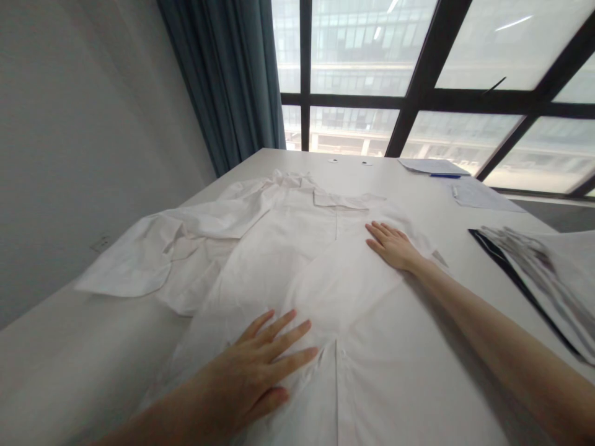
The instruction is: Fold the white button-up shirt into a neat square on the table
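Note:
A white long garment (274, 266), which looks like a coat or shirt with a collar, lies spread on the white table (125, 347). Its collar (344, 201) points toward the window, and one sleeve (134, 254) sticks out to the left with folds in it. My left hand (264, 365) rests on the lower front of the garment, fingers spread, near a slit-like edge in the cloth. Farther up, my right hand (390, 243) lies flat on the right chest area, fingers stretched out. Neither hand grips the cloth.
At the back right lie papers (432, 166) with a blue pen (445, 176). Along the right edge is a clear plastic bag with a black border (525, 291). A blue curtain (232, 80) hangs by the window; a grey wall (93, 111) stands close on the left.

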The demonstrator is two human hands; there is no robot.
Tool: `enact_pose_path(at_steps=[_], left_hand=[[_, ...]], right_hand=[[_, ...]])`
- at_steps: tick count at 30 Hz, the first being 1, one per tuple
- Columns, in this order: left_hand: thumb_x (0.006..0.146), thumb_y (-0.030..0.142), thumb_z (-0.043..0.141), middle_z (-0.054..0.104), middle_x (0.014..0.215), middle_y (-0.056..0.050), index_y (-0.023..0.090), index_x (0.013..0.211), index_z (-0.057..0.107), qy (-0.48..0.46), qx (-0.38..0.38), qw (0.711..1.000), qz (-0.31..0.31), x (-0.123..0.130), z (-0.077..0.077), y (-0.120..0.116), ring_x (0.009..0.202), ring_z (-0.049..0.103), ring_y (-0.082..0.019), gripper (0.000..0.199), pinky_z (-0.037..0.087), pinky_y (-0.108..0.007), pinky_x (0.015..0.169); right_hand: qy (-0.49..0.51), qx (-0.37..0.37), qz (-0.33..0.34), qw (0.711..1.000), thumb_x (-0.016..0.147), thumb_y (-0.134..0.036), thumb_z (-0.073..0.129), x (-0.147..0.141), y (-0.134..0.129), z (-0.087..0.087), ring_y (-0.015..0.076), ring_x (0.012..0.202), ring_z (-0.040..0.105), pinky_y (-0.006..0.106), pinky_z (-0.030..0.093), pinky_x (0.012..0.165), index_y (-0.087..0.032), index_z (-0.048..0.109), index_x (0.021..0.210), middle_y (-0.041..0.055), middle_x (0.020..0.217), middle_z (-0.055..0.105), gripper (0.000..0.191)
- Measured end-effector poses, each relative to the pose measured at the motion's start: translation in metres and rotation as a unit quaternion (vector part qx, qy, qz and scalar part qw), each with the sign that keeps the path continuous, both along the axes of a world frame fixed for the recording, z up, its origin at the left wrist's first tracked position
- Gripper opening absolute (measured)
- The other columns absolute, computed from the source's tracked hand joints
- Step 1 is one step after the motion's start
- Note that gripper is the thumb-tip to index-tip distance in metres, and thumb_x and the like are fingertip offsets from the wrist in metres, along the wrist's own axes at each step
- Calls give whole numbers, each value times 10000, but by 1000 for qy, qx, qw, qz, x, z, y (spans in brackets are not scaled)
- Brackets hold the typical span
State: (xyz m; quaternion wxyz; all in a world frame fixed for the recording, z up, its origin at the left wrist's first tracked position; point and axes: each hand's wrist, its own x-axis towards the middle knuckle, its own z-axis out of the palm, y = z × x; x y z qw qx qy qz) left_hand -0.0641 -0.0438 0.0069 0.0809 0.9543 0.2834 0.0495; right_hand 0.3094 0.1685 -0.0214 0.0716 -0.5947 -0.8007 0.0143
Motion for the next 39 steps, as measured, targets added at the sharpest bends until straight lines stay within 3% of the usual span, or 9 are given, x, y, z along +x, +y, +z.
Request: enact_pose_path(at_steps=[11, 18, 26, 29, 32, 36, 39], left_hand=[[938, 301, 568, 362, 1575, -14, 290, 1505, 374, -5, 33, 999, -11, 1, 12, -2, 1474, 288, -251, 600, 238, -416, 1217], [970, 413, 518, 403, 1550, -14, 308, 1493, 394, 10, 53, 999, -6, 2, 10, -1, 1443, 350, -252, 548, 263, -411, 1201], [964, 380, 513, 421, 1544, -20, 291, 1465, 435, 4, 53, 999, -1, 0, 6, -4, 1456, 319, -256, 514, 235, -410, 1215], [971, 367, 508, 433, 1537, -15, 298, 1455, 444, -4, 53, 999, 9, 1, 7, -4, 1458, 315, -250, 493, 238, -414, 1213], [987, 413, 492, 408, 1552, -12, 294, 1468, 424, 4, 55, 998, 13, 3, 11, -4, 1464, 304, -240, 500, 229, -411, 1213], [1002, 413, 462, 378, 1569, -18, 253, 1492, 391, 12, 51, 999, 4, 3, 13, -3, 1476, 279, -225, 520, 218, -398, 1218], [996, 478, 447, 352, 1582, -60, 206, 1533, 308, -5, 37, 999, 21, 2, 6, -2, 1475, 280, -237, 618, 252, -404, 1208]], right_hand=[[-18, -5, -117, 993, 964, -573, 233, 34, 70, -1, 313, 1450, 308, 557, 248, 1148, -240, 376, 1518, 96, 1601, 313, 662], [-20, -15, -148, 989, 964, -554, 223, 40, 93, 4, 291, 1462, 285, 595, 247, 1136, -222, 359, 1526, 107, 1608, 292, 667], [-22, 3, -166, 986, 959, -536, 238, 45, 109, 3, 319, 1427, 340, 599, 300, 1106, -189, 376, 1515, 125, 1589, 334, 670], [-25, 25, -170, 985, 959, -505, 271, 44, 108, 3, 349, 1383, 396, 617, 335, 1069, -161, 429, 1480, 155, 1541, 412, 644], [-32, 80, -168, 982, 970, -397, 286, 38, 101, 7, 364, 1400, 357, 628, 269, 1089, -84, 493, 1406, 209, 1496, 451, 575], [-47, 160, -66, 984, 955, -213, 314, 18, 78, 17, 294, 1448, 279, 518, 141, 1167, -73, 547, 1325, 192, 1497, 451, 459], [-47, 190, 9, 981, 935, -206, 381, -12, 44, 21, 336, 1375, 399, 520, 221, 1142, -50, 574, 1286, 236, 1425, 515, 429]])
